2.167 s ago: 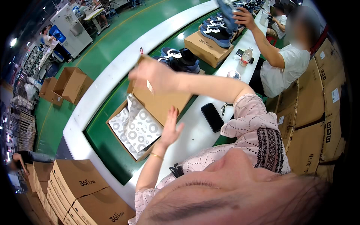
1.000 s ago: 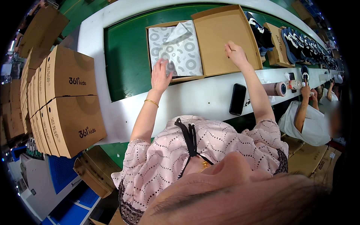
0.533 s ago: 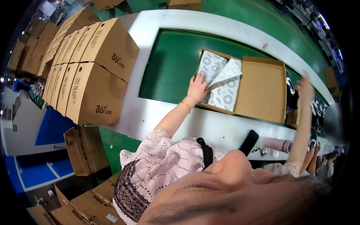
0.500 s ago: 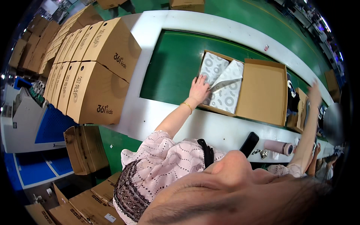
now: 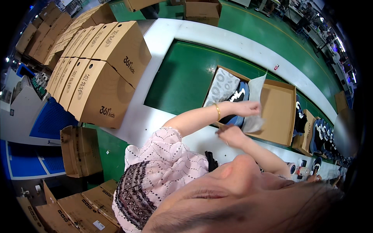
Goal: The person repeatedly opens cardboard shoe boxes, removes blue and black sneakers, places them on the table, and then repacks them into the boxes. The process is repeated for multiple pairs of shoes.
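An open brown shoebox lies on the table before me, its lid folded out to the right. Inside, grey-patterned tissue paper covers the left part, and a blue-and-black shoe shows beside it. My left hand reaches across the shoe, fingers closed on the raised right sheet of wrapping paper. Close to the box's near edge is my right hand, below the left; its fingers are blurred, so its grip is unclear. My hands and forearm partly hide the shoe.
Stacked brown shoeboxes stand at the left table end. Right of the open box are black shoes, another box and a row of blue-and-black shoes. A small red-and-white item sits on the far white edge.
My right hand has come from the far right to the box's near edge. My left hand has moved right, and the right paper sheet is now lifted, exposing the shoe.
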